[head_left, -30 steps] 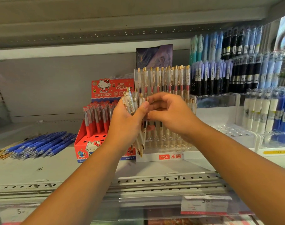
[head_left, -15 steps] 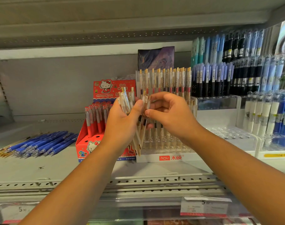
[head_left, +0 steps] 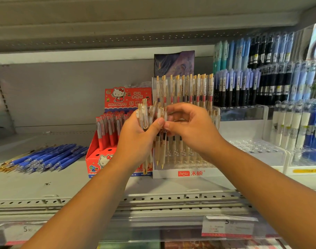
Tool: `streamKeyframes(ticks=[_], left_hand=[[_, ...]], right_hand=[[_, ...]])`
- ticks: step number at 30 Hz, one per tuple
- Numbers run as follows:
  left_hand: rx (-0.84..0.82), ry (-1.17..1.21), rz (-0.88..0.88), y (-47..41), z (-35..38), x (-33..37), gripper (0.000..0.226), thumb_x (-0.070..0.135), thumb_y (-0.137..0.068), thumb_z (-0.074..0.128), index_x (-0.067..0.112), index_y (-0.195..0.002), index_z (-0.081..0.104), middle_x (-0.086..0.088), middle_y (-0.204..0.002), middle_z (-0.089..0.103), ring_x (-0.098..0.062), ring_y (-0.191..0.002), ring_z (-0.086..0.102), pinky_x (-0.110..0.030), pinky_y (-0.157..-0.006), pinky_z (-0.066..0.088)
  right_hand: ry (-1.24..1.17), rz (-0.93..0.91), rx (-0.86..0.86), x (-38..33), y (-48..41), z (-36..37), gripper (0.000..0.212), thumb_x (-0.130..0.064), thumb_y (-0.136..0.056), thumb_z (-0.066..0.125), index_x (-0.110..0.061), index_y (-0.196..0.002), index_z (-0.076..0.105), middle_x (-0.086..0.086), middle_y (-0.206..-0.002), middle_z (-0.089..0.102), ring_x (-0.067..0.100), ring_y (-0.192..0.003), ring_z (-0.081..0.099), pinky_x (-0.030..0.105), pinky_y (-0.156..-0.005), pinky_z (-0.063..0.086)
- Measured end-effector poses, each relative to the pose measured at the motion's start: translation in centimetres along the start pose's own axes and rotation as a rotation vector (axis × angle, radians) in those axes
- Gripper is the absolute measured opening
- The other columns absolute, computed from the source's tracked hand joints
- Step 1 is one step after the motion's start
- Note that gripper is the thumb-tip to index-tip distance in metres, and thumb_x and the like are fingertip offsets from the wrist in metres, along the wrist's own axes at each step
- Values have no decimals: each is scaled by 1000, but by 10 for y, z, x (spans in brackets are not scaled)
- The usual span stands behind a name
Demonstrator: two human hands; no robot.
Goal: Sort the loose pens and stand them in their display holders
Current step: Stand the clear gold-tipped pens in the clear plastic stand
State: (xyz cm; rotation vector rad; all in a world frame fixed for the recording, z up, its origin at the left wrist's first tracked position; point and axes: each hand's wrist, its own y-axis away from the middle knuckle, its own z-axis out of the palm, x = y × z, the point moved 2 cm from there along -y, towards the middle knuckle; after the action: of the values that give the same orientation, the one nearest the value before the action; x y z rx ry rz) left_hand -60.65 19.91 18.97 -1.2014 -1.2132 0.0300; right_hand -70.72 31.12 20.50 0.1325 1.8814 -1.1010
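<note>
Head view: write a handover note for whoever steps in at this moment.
Left hand grips a bunch of clear gold-clip pens. Right hand pinches at that bunch's right side. White hesu holder behind: back row stands full, front rows partly hidden by the hands. To do: stand the held pens; blue pens lie loose on the shelf, left of the red Hello Kitty box.

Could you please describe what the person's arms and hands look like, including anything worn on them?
Both arms are bare as far as the view shows: no sleeve reaches the left forearm or the right forearm. The left hand and right hand wear no gloves, and no watch, bracelet or ring shows on the sides in view.
</note>
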Motion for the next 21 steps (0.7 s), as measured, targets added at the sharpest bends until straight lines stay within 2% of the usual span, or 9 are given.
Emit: streamKeyframes(ticks=[4, 10, 14, 18, 21], left_hand=[[-8, 5, -4, 1, 0, 0, 24, 18, -95, 65, 29, -115, 65, 19, -105, 73, 2, -100, 66, -11, -80, 51], [-48, -1, -18, 1, 1, -1, 23, 24, -94, 65, 25, -117, 65, 14, -107, 73, -1, -102, 66, -26, -88, 52], [-58, 30, -10, 1, 1, -1, 21, 21, -94, 65, 26, -115, 66, 14, -106, 73, -1, -101, 67, -19, -85, 53], [-86, 104, -97, 5, 1, -1, 17, 18, -96, 62, 26, -110, 67, 13, -94, 74, -9, -81, 70, -32, -57, 59], [-51, 148, -111, 5, 0, -1, 16, 18, -97, 61, 26, -110, 66, 10, -92, 74, -12, -75, 71, -33, -50, 57]], right_hand=[[-38, 61, 13, 1, 0, 0, 33, 0, -82, 73, -19, -108, 66, 9, -93, 66, 15, -80, 71, 29, -64, 60], [-160, 130, 33, 2, -1, -2, 28, 0, -84, 71, -21, -98, 63, 6, -88, 65, 13, -75, 70, 29, -59, 58], [-165, 132, 43, 4, -2, -1, 26, 1, -84, 70, -19, -98, 63, 6, -89, 66, 13, -74, 71, 29, -59, 58], [-195, 164, 148, 5, -10, -14, 24, 0, -88, 65, -13, -107, 61, 8, -95, 68, 17, -78, 71, 24, -61, 55], [-56, 109, 139, 5, -10, -18, 25, -5, -89, 67, -16, -110, 61, 4, -96, 70, 18, -86, 71, 27, -67, 58]])
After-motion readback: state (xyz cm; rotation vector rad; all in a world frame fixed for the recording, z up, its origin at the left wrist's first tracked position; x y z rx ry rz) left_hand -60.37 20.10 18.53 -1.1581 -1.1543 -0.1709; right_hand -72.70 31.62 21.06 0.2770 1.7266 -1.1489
